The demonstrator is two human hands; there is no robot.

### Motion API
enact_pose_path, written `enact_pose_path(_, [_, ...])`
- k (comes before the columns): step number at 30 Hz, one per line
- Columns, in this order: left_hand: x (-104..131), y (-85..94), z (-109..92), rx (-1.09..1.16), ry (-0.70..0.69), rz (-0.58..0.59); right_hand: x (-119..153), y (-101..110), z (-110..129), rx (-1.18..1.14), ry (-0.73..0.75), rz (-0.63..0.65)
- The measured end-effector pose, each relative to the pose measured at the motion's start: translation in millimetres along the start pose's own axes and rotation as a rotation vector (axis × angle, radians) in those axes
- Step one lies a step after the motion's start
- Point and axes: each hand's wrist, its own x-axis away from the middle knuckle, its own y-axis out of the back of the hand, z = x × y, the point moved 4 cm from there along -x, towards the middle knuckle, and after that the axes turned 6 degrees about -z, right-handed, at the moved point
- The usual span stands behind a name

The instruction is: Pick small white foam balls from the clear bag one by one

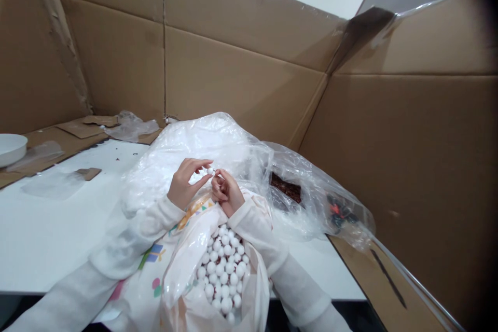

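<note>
Between the thumb and fingers of my left hand (187, 182) is a small white ball (210, 170). My right hand (229, 193) is closed in a pinch beside it, fingertips at a tiny dark bit on the ball's right side, too small to name. Below my hands an open plastic bag (179, 275) holds many white balls (223, 270), with some reddish-brown bits showing among them. Behind my hands lies a large clear plastic bag (202, 137) with white contents.
Clear plastic at the right covers dark brown pieces (286, 188) and a black and red bundle (339, 212). A white bowl (11, 149) stands far left. Plastic scraps (52, 184) lie on the white table (70, 238). Cardboard walls (241, 72) enclose the back and sides.
</note>
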Motion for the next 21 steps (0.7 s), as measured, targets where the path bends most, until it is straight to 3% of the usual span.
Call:
enact_pose_path(3, [0.0, -1.0, 4.5, 0.048, 0.062, 0.002, 1.0, 2.1, 1.8, -0.037, 0.0, -0.058])
enact_pose_path(9, [3.9, -7.1, 21.5, 0.393, 0.474, 0.002, 2.4, 3.7, 3.0, -0.093, -0.018, -0.072])
enact_pose_path(12, [4.9, -10.4, 23.2, 0.536, 0.615, 0.035, 2.5, 3.2, 2.1, -0.083, -0.022, -0.073])
enact_pose_path(21, [9.6, -16.6, 30.2, 0.691, 0.747, 0.111, 2.0, 0.8, 0.9, -0.037, -0.026, -0.077])
